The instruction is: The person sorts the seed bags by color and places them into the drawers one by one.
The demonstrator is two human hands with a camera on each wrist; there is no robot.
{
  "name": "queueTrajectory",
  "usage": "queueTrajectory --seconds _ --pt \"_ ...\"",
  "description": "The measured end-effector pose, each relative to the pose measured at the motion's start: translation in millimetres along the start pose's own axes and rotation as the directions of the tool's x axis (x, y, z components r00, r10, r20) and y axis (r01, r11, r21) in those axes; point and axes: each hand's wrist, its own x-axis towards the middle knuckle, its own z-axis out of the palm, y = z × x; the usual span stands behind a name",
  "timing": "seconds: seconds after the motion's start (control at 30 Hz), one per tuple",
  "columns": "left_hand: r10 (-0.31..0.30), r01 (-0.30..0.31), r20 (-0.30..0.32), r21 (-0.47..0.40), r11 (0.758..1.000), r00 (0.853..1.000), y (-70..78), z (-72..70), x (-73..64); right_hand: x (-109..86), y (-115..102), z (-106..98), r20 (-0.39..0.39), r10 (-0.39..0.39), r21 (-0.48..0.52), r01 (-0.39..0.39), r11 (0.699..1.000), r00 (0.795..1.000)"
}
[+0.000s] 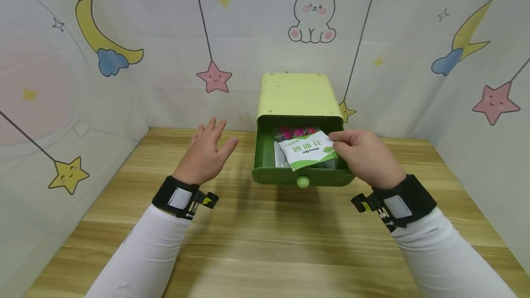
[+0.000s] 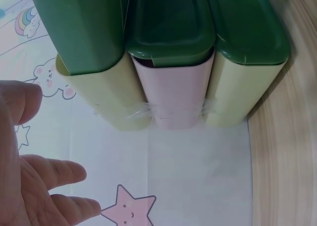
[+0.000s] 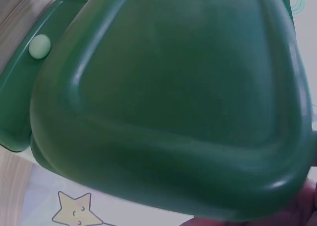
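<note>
Between thumb and fingers, my right hand (image 1: 368,157) pinches the right edge of a white-and-green sachet (image 1: 308,150) with printed characters. The sachet lies tilted over a pulled-out green drawer (image 1: 271,176), on top of other packets, one of them printed with pink flowers (image 1: 290,132). In the right wrist view the drawer's underside (image 3: 188,87) covers most of the picture; only bits of the hand show at lower right. My left hand (image 1: 204,155) hovers left of the drawer, fingers spread, holding nothing; its fingers (image 2: 54,171) also show in the left wrist view.
The drawer belongs to a pale yellow top box (image 1: 298,95). The left wrist view shows a pink box (image 2: 173,94) and another yellow box (image 2: 240,94) stacked with it, their green drawers pushed in. A patterned curtain (image 1: 165,22) surrounds the wooden table (image 1: 256,247).
</note>
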Motion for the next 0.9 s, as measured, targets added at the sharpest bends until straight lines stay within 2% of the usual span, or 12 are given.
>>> queueTrajectory --seconds 0.2,0.33,0.9 --pt "0.001 -0.001 -0.001 0.006 1.0 1.0 -0.3 -0.1 0.0 5.9 3 5 -0.094 0.0 -0.029 -0.003 1.0 0.996" --pt "0.005 -0.005 -0.004 0.005 1.0 1.0 -0.4 0.1 0.8 7.9 4 8 -0.118 -0.004 -0.047 -0.002 0.999 0.993" --pt "-0.004 0.005 0.006 -0.016 1.0 1.0 0.4 -2.3 1.0 3.3 -1 8 -0.064 -0.022 -0.066 0.018 0.998 0.998"
